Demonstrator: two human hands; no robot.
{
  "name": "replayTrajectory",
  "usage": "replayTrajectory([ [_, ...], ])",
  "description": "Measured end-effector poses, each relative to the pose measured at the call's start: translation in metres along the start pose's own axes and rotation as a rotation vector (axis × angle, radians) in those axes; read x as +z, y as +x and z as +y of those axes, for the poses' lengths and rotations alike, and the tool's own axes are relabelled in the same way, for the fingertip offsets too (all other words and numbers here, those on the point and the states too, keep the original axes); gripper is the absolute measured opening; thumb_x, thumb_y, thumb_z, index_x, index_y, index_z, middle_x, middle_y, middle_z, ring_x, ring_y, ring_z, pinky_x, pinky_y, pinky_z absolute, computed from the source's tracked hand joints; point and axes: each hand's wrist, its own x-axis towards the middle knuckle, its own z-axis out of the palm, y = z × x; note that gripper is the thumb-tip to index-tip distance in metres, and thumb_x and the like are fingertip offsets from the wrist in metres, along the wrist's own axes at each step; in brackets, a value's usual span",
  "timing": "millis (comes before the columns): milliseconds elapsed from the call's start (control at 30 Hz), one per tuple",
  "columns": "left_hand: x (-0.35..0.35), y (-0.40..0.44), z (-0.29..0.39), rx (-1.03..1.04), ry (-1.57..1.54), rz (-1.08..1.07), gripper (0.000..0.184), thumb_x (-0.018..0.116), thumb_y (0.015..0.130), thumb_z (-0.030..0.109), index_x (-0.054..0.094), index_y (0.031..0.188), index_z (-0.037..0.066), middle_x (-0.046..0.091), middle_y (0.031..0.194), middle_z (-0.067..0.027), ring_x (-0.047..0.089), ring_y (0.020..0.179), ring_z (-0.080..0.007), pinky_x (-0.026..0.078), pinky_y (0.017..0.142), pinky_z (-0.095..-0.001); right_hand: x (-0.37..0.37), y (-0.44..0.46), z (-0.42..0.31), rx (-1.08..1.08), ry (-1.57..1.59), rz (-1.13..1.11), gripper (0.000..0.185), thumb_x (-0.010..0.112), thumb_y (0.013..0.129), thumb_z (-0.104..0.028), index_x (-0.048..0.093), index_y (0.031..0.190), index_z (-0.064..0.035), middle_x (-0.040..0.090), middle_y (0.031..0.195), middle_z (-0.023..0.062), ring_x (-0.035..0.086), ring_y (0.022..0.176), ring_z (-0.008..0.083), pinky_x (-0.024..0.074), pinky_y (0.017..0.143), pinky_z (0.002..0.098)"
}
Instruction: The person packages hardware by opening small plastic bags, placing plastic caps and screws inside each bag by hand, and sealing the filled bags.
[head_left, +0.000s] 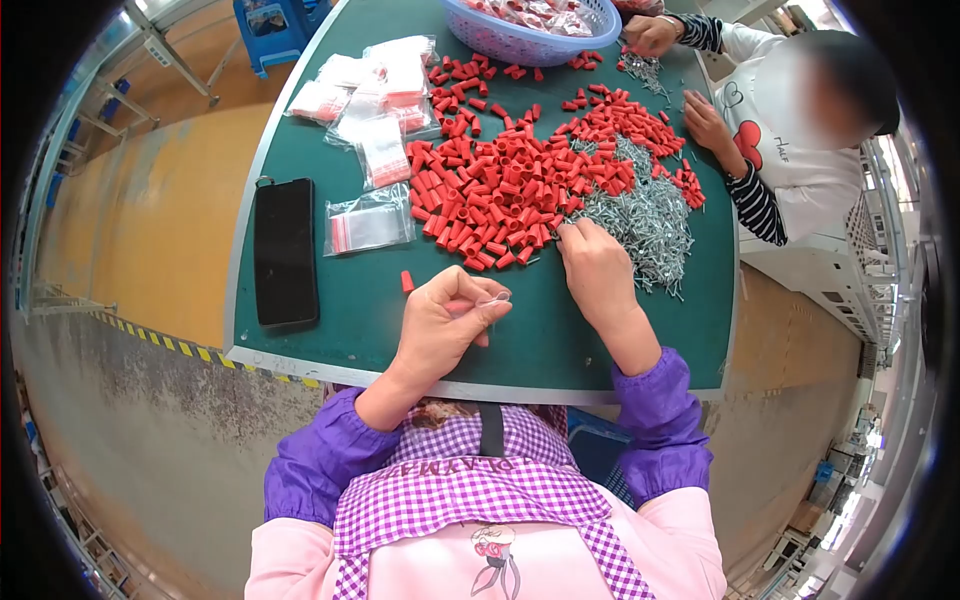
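Note:
Over the near part of the green table, my left hand [442,322] is closed in a pinch on a small clear plastic bag [497,299]. Most of that bag is hidden by the fingers or too transparent to make out. My right hand [600,272] rests at the near border between a heap of red tapered plastic caps [490,195] and a heap of silver screws [645,235]. Its fingertips are drawn together there; what lies between them is too small to name. One loose red cap [407,281] stands just beyond my left hand.
Packed zip bags [385,95] and a flat clear zip bag [370,220] lie left of the caps. A black phone [285,250] is near the table's left edge. A purple basket [535,35] of filled bags stands at the back. Another person's hands [708,122] work at right.

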Motion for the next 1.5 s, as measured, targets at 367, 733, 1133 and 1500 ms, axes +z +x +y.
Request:
replayTrajectory([
  [367, 0.006, 0.007, 0.001, -0.004, 0.073, -0.001, 0.027, 0.072, 0.081, 0.004, 0.065, 0.107, 0.002, 0.063, 0.086, 0.001, 0.056, 0.072, -0.0031, 0.046, 0.062, -0.0168, -0.013, 0.007, -0.003, 0.388, 0.654, -0.046, 0.008, 0.066, 0.081, -0.007, 0.066, 0.085, 0.0002, 0.062, 0.069, 0.0045, 0.057, 0.056, 0.0131, 0.044, 0.055, 0.0243],
  [733, 0.018, 0.015, -0.005, 0.046, 0.16, 0.001, 0.024, 0.073, 0.079, 0.003, 0.065, 0.101, -0.001, 0.063, 0.092, -0.0039, 0.06, 0.085, -0.0081, 0.05, 0.075, -0.0225, -0.016, -0.021, -0.042, 0.691, 1.911, 0.028, 0.014, 0.069, 0.084, -0.006, 0.066, 0.096, -0.0009, 0.061, 0.073, -0.0032, 0.039, 0.05, -0.0009, 0.0252, 0.044, 0.017],
  [1133, 0.01, 0.005, -0.004, 0.11, 0.226, 0.056, 0.022, 0.071, 0.08, 0.002, 0.063, 0.1, -0.001, 0.062, 0.089, -0.0021, 0.058, 0.079, -0.0059, 0.049, 0.067, -0.0208, -0.025, -0.029, -0.065, 0.531, 1.433, 0.163, 0.011, 0.067, 0.086, -0.004, 0.068, 0.096, -0.0003, 0.063, 0.08, -0.0002, 0.052, 0.066, 0.0027, 0.0414, 0.056, 0.0187],
  [1500, -0.005, -0.01, 0.009, -0.007, 0.138, 0.142, 0.018, 0.071, 0.082, 0.002, 0.063, 0.098, 0.0, 0.064, 0.081, -0.0006, 0.056, 0.063, -0.0029, 0.047, 0.054, -0.0172, -0.004, -0.003, -0.07, 0.044, 0.438, 0.131, 0.037, 0.071, 0.074, -0.008, 0.061, 0.109, -0.0017, 0.059, 0.105, 0.015, 0.06, 0.091, 0.0304, 0.05, 0.077, 0.0377],
])
